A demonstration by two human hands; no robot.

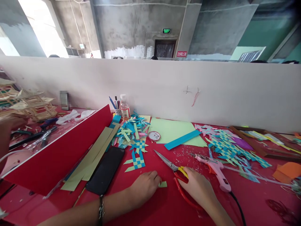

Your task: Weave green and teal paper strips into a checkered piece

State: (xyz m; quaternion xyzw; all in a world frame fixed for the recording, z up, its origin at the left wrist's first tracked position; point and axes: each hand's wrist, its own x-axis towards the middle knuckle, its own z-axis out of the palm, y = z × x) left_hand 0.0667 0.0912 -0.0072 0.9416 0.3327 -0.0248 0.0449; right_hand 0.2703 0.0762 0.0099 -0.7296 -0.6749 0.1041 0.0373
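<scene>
My left hand (146,185) is closed over the red tabletop, pinching a short light-green paper strip (163,184) whose end sticks out past the fingertips. My right hand (198,185) grips a pair of scissors (168,161) by the handles, one yellow and one red. Their pointed blades aim up and left, away from the strip. Beyond my left hand lie small woven blue-and-green paper pieces (138,161). A black phone (105,171) rests to the left of them. To the right of the scissors lies a pink glue gun (217,171) with a black cord.
A red panel (61,150) stands on edge at left, with long paper strips (94,157) beside it. Farther back are a paper scrap heap (131,128), a bottle (124,108), green sheets (171,128) and a blue strip (183,139). Woven pieces (232,149) pile up at right. A white partition (150,84) closes the back.
</scene>
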